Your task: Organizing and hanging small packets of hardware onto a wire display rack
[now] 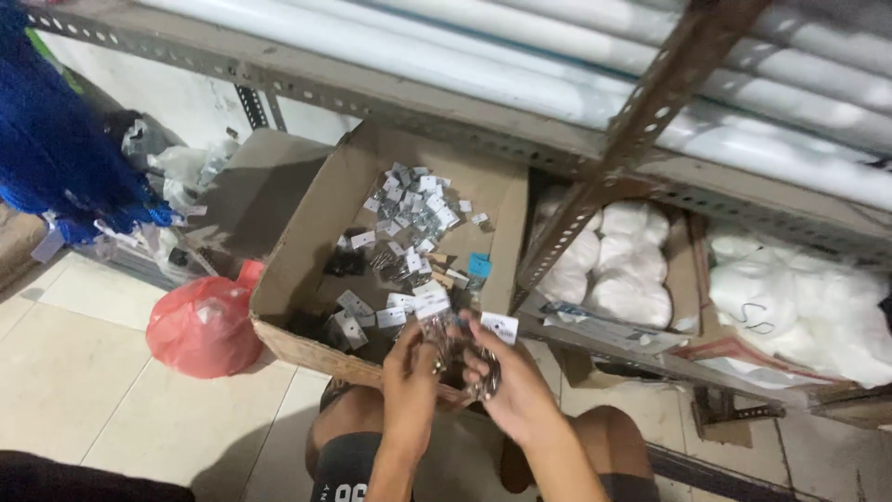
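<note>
The left hand (410,370) and the right hand (514,386) are meeting over the near edge of a cardboard box (316,218), both closing their fingers on a bunch of small metal clips with white tags (457,346). More tagged clips (415,206) are lying heaped toward the box's far corner. The box is sitting on the floor (84,372) beside a red plastic bag (203,325), under a metal shelf (641,121) with white bundles (624,265).
</note>
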